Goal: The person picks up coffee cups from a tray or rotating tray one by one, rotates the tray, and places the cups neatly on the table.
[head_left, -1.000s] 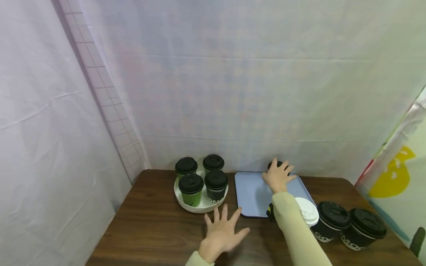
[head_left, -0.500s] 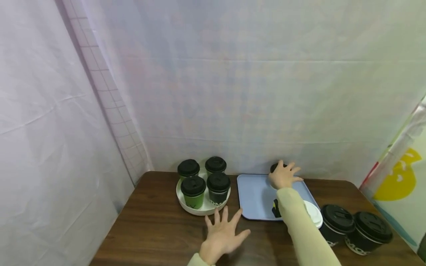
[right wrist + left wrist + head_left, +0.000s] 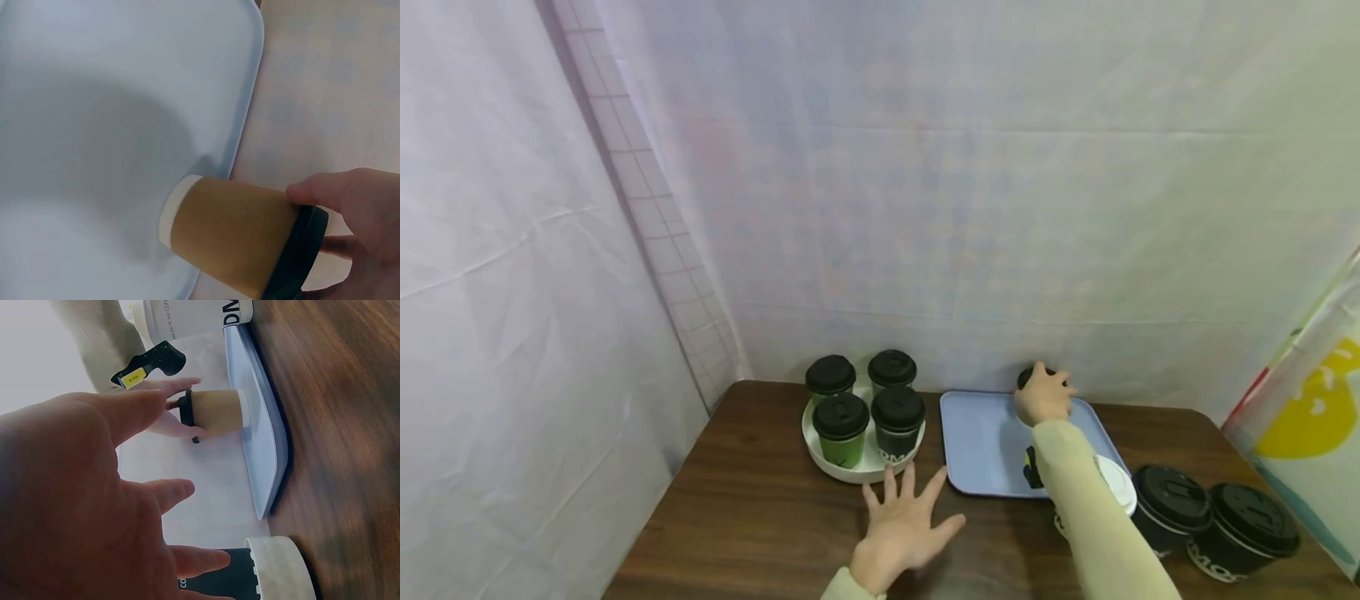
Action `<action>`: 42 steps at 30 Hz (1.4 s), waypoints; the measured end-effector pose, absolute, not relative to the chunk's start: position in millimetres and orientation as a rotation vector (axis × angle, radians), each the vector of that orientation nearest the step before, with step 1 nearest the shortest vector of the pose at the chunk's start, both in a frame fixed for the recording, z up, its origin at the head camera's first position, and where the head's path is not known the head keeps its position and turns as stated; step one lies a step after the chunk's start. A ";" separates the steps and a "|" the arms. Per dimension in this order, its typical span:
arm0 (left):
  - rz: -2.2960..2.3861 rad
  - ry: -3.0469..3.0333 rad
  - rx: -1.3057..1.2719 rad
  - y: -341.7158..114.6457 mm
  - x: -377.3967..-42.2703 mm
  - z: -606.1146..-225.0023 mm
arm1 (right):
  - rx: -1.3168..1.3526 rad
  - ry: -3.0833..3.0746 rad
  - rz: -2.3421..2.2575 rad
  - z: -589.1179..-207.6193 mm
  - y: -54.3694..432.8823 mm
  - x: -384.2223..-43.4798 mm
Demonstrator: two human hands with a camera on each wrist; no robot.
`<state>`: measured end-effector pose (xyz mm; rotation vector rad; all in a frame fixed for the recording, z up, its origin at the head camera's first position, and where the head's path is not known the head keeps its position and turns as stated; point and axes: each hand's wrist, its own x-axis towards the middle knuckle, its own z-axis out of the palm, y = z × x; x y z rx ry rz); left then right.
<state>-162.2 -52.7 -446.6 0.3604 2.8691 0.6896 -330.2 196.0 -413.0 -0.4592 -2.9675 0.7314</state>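
My right hand [image 3: 1045,397] holds a brown paper coffee cup [image 3: 234,234] by its black lid [image 3: 299,253], thumb on the cup's side near the lid. The cup's white base is at the blue tray [image 3: 981,446], toward its back edge. In the left wrist view the brown cup [image 3: 215,412] appears with its base against the tray. My left hand [image 3: 898,533] has its fingers spread, over the table's front part, near the round white tray [image 3: 842,477]. Whether it touches the tabletop cannot be told.
Several black-lidded cups, among them a green cup [image 3: 841,450], stand in the round tray. A white-lidded cup [image 3: 1120,487], partly behind my right sleeve, and two large black cups [image 3: 1172,508] stand at right. A curtain [image 3: 970,208] hangs behind the table [image 3: 730,500].
The head view has shifted slightly, so the table things sit further right. My right hand's fingers have drawn closer together around the lid. My left hand looks unchanged.
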 end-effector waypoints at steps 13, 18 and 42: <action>0.691 2.891 0.392 -52.7 -160.5 -439.6 | -0.304 -2.981 0.724 -402.0 190.4 -319.3; 0.675 2.900 0.400 -52.1 -159.3 -437.6 | -0.265 -2.976 0.722 -397.9 181.5 -311.6; 0.634 2.887 0.431 -49.4 -153.8 -440.1 | -0.024 -2.945 0.413 -389.7 170.8 -225.1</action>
